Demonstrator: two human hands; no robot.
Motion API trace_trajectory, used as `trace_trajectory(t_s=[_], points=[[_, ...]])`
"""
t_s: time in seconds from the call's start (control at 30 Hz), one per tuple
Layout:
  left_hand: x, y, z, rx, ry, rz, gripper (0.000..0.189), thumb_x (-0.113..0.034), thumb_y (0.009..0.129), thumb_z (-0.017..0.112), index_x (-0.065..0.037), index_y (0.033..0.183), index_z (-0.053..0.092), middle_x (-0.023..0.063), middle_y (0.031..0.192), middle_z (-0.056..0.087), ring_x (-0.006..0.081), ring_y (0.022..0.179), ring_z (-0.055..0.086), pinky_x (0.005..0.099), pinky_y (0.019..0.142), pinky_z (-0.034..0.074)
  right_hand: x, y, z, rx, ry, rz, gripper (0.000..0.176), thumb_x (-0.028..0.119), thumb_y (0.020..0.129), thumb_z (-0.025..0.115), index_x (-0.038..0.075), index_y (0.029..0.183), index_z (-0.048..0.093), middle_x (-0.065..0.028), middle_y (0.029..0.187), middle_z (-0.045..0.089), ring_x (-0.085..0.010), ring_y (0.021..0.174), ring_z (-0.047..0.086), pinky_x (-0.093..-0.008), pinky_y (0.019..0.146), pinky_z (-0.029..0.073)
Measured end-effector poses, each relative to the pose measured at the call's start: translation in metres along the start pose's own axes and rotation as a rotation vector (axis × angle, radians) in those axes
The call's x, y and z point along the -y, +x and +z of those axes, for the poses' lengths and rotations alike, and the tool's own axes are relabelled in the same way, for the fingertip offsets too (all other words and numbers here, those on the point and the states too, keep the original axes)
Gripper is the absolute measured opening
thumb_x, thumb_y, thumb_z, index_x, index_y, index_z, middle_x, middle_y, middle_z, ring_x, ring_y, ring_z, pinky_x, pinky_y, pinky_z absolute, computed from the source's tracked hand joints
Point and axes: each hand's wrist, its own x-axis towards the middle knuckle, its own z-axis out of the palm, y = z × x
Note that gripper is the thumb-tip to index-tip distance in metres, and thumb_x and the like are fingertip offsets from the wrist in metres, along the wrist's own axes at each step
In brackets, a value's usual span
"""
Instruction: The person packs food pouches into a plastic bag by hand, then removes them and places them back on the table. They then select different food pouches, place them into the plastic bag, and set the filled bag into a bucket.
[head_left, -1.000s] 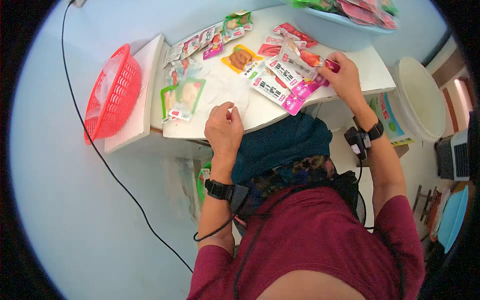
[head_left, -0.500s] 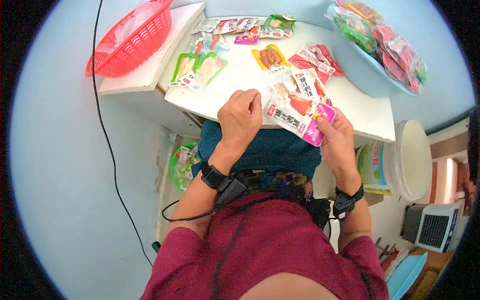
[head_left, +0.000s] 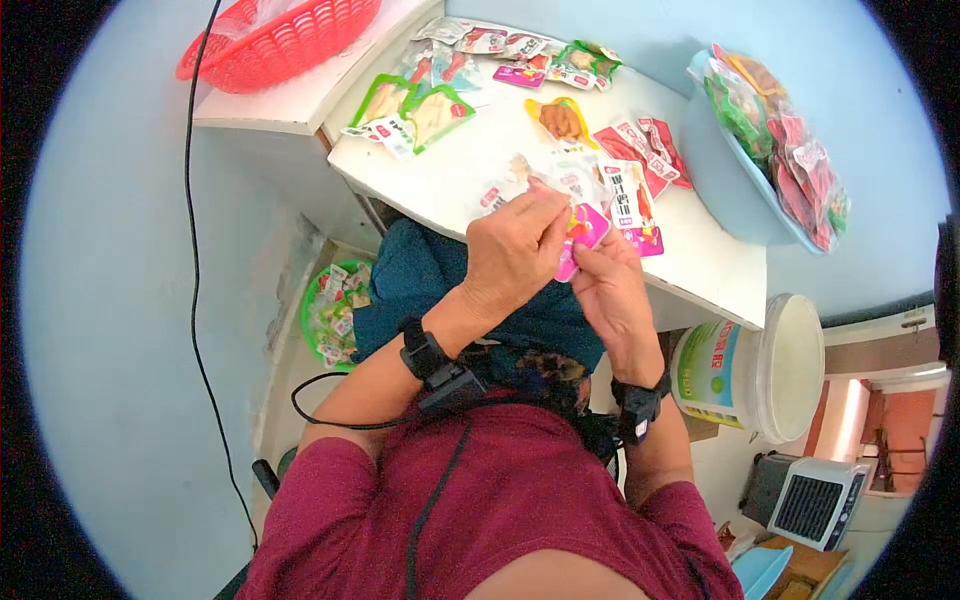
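My right hand (head_left: pixel 612 290) pinches the edge of a white and magenta snack packet (head_left: pixel 587 232) above the table's front edge. Against the packet's left side is my left hand (head_left: pixel 512 245), its fingers closed on it; the packet's upper part is blurred. Just to the right, another white and magenta packet (head_left: pixel 630 200) lies on the white table (head_left: pixel 430 185). Behind my hands lies a yellow-edged packet (head_left: pixel 562 122), with red packets (head_left: pixel 645 150) beside it. Green-edged packets (head_left: pixel 440 115) are at the left.
A red basket (head_left: pixel 285 50) stands at the back left. At the right, a blue basin (head_left: pixel 715 165) holds many packets. Below it is a white bucket (head_left: pixel 745 370). A green basket (head_left: pixel 312 310) with packets sits low on the left. Several silver packets (head_left: pixel 485 40) line the table's back.
My left hand has moved right and closed on the packet in my right hand. One white and magenta packet now lies on the table, apart from the held one. The view has shifted.
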Motion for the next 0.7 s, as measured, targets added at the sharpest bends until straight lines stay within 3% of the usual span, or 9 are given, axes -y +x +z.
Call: trace_trajectory(t_s=[0.13, 0.17, 0.27, 0.37, 0.47, 0.57, 0.67, 0.7], points=[[-0.003, -0.003, 0.0, 0.029, -0.061, -0.031, 0.01, -0.009, 0.082, 0.067, -0.004, 0.091, 0.069, 0.0139, 0.078, 0.066, 0.0294, 0.066, 0.065, 0.0356, 0.059, 0.051, -0.013, 0.017, 0.007, 0.08, 0.017, 0.076, 0.028, -0.003, 0.092, 0.047, -0.003, 0.12, 0.053, -0.0125, 0.117, 0.061, -0.0209, 0.105, 0.061, -0.0327, 0.089, 0.052], [-0.004, -0.003, -0.001, 0.05, -0.061, -0.032, 0.01, -0.009, 0.082, 0.067, -0.003, 0.091, 0.069, 0.014, 0.078, 0.066, 0.0295, 0.067, 0.065, 0.0357, 0.059, 0.051, -0.018, 0.021, 0.01, 0.071, 0.02, 0.071, 0.021, 0.004, 0.095, 0.049, -0.002, 0.113, 0.056, -0.0104, 0.109, 0.062, -0.0187, 0.097, 0.062, -0.031, 0.083, 0.053], [-0.002, -0.005, -0.002, 0.05, -0.042, -0.033, 0.011, -0.008, 0.081, 0.067, -0.002, 0.09, 0.069, 0.0147, 0.08, 0.067, 0.0295, 0.07, 0.066, 0.0357, 0.062, 0.052, -0.027, 0.032, 0.007, 0.08, 0.092, 0.147, 0.014, 0.011, 0.097, 0.052, 0.002, 0.106, 0.057, -0.0081, 0.102, 0.062, -0.0165, 0.091, 0.062, -0.0304, 0.079, 0.055], [0.003, -0.005, -0.001, 0.024, -0.11, -0.072, 0.012, -0.008, 0.081, 0.067, 0.0, 0.09, 0.069, 0.0156, 0.083, 0.068, 0.0296, 0.072, 0.067, 0.0357, 0.064, 0.053, -0.038, 0.043, 0.012, 0.005, 0.11, 0.169, 0.017, 0.015, 0.095, 0.055, 0.001, 0.105, 0.06, -0.0066, 0.098, 0.063, -0.0145, 0.083, 0.061, -0.0283, 0.069, 0.054], [0.005, -0.006, -0.002, 0.02, -0.123, -0.064, 0.012, -0.007, 0.081, 0.067, 0.0, 0.091, 0.069, 0.0165, 0.084, 0.069, 0.0304, 0.074, 0.068, 0.0359, 0.066, 0.053, -0.048, 0.045, 0.005, 0.011, 0.139, 0.182, 0.016, 0.015, 0.095, 0.056, 0.002, 0.101, 0.061, -0.0054, 0.097, 0.062, -0.0128, 0.082, 0.06, -0.0276, 0.067, 0.053], [0.012, -0.01, 0.001, -0.032, -0.11, -0.002, 0.012, -0.006, 0.081, 0.067, 0.0, 0.091, 0.069, 0.016, 0.083, 0.069, 0.0283, 0.072, 0.067, 0.0342, 0.064, 0.053, -0.057, 0.053, -0.003, 0.131, -0.097, 0.046, 0.014, 0.012, 0.094, 0.055, 0.001, 0.095, 0.062, -0.0048, 0.091, 0.062, -0.0129, 0.078, 0.059, -0.0278, 0.065, 0.052], [0.007, -0.005, -0.009, -0.005, -0.122, -0.095, 0.012, -0.004, 0.08, 0.068, 0.0, 0.091, 0.069, 0.0146, 0.081, 0.068, 0.0246, 0.069, 0.066, 0.0317, 0.062, 0.051, -0.054, 0.053, 0.007, 0.014, -0.223, 0.102, 0.014, 0.009, 0.094, 0.053, -0.001, 0.091, 0.063, -0.0053, 0.087, 0.062, -0.014, 0.073, 0.059, -0.0278, 0.064, 0.051], [0.007, -0.004, -0.01, -0.008, -0.152, -0.096, 0.01, -0.004, 0.08, 0.066, -0.001, 0.09, 0.067, 0.0144, 0.078, 0.066, 0.0276, 0.065, 0.063, 0.0339, 0.057, 0.049, -0.045, 0.048, 0.02, -0.084, -0.432, 0.101, 0.016, 0.006, 0.092, 0.052, -0.004, 0.092, 0.064, -0.0082, 0.088, 0.064, -0.0156, 0.073, 0.06, -0.0278, 0.062, 0.051]])
